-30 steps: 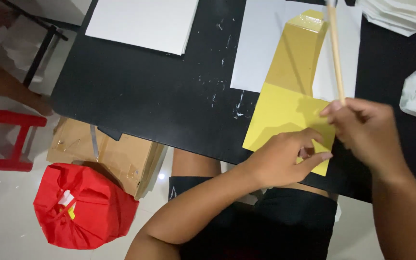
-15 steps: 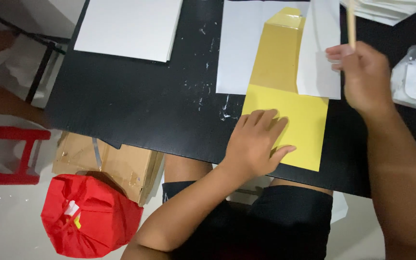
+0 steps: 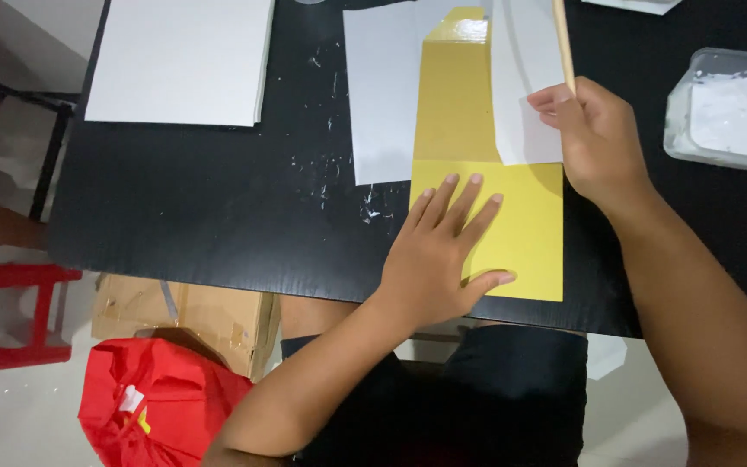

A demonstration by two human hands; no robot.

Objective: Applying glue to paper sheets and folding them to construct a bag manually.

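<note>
A yellow paper sheet, folded so its upper part looks darker gold, lies on the black table. My left hand presses flat on the lower yellow part, fingers spread. My right hand is closed around a thin wooden stick that points away from me, just right of the fold. White paper lies under the yellow sheet, and a white strip lies across its right side.
A stack of white sheets sits at the table's far left. A clear plastic tray with white paste stands at the right. Beside the table are a cardboard box, a red bag and a red stool.
My left hand has flattened onto the lower yellow sheet after pinching its edge. My right hand has lifted the stick away from the fold toward the upper right.
</note>
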